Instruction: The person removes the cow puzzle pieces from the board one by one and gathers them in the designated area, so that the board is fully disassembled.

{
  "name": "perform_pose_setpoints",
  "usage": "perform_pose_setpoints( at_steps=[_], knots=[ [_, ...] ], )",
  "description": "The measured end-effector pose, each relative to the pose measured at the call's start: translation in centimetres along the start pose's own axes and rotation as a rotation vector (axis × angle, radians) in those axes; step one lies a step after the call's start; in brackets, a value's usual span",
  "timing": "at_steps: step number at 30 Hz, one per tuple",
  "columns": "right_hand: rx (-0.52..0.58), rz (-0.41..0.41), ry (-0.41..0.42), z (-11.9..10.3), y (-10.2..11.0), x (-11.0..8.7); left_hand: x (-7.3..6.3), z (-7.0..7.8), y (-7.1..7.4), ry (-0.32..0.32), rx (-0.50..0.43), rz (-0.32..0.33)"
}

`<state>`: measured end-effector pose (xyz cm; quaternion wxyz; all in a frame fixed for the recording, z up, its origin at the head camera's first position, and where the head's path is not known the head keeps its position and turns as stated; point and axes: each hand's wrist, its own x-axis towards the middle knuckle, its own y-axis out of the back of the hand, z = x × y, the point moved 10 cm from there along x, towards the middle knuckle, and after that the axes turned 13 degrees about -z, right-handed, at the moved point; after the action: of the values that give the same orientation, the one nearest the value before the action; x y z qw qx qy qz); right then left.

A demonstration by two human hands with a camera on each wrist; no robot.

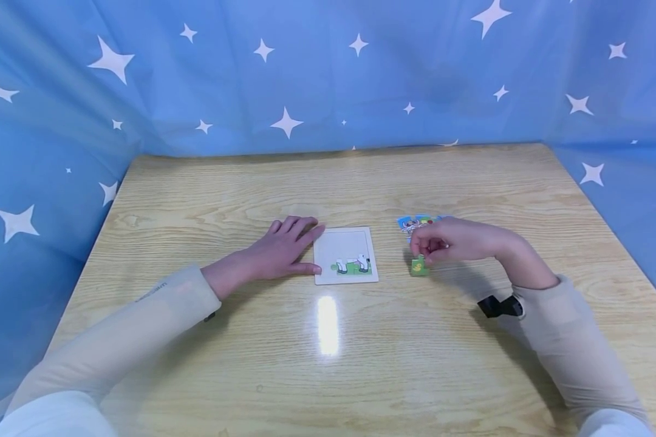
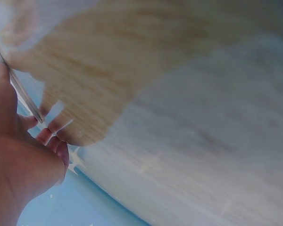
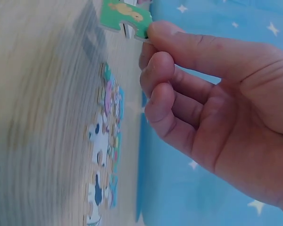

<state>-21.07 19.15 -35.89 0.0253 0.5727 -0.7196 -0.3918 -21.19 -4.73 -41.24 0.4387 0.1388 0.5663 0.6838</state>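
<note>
In the head view a square white puzzle tray (image 1: 339, 243) lies on the table, with joined pieces showing white animal legs on green (image 1: 354, 265) along its bottom edge. My left hand (image 1: 283, 250) rests at the tray's left side, thumb and fingers spread and touching its edge. In the left wrist view the tray (image 2: 23, 92) appears edge-on by the hand (image 2: 26, 160). To the right of the tray, my right hand (image 1: 454, 238) pinches a green puzzle piece (image 3: 127, 15) with a yellow chick on it between thumb and fingertips, just above the table.
Several loose, colourful puzzle pieces (image 1: 410, 224) lie behind the right hand, partly hidden by it. The right wrist view shows more of these loose pieces (image 3: 100, 141) on the wooden table (image 1: 328, 182). Blue curtain with white stars (image 1: 328, 79) stands along the back and sides.
</note>
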Motion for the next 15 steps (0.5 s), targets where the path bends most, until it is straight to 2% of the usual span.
perform_pose_setpoints(
  at_steps=[11, 15],
  knots=[
    [0.115, -0.080, -0.065, 1.6, -0.3, -0.4, -0.2, 0.1, 0.1, -0.009, -0.007, 0.017],
    [0.134, -0.084, -0.102, 2.3, -0.3, -0.5, -0.2, 0.3, 0.3, -0.010, -0.007, 0.018]
  ],
)
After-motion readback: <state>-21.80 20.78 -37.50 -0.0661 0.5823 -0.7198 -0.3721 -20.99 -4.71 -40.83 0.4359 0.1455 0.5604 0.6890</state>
